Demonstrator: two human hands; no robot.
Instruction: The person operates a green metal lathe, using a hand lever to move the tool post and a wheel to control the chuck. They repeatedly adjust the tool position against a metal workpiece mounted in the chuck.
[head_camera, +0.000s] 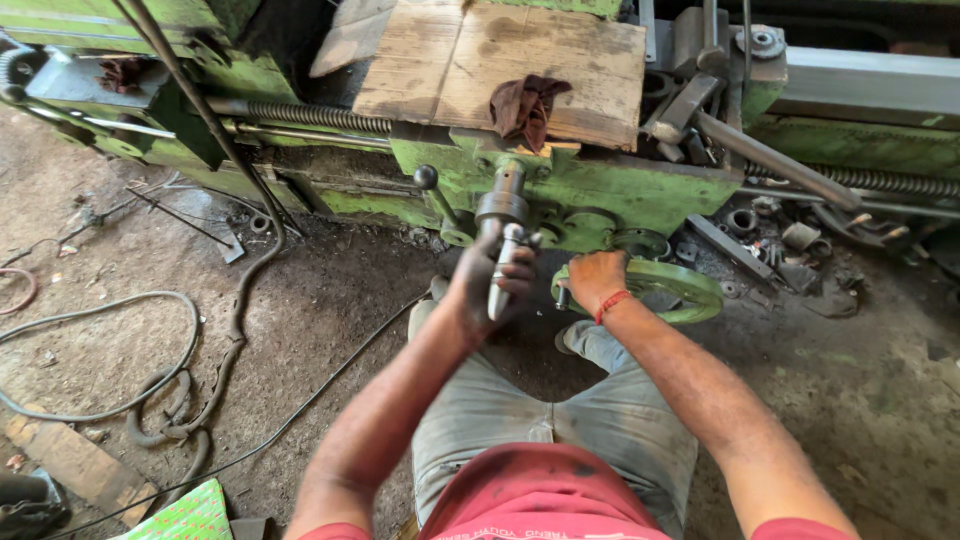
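Note:
I stand at a green lathe carriage (600, 190). My left hand (480, 290) is closed around a bright metal crank handle (503, 270) that sticks out from the carriage front. To its right, my right hand (592, 278) grips the rim of a green handwheel (672, 288); a red thread band sits on that wrist. Both forearms are dark with grease. A black ball-knob lever (427, 178) stands just left of the crank.
A wooden board (470, 60) with a dark rag (525, 105) lies on top of the carriage. The leadscrew (310, 115) runs left. Hoses and cables (140, 390) loop on the dirt floor at left. Scrap metal parts (800, 240) lie at right.

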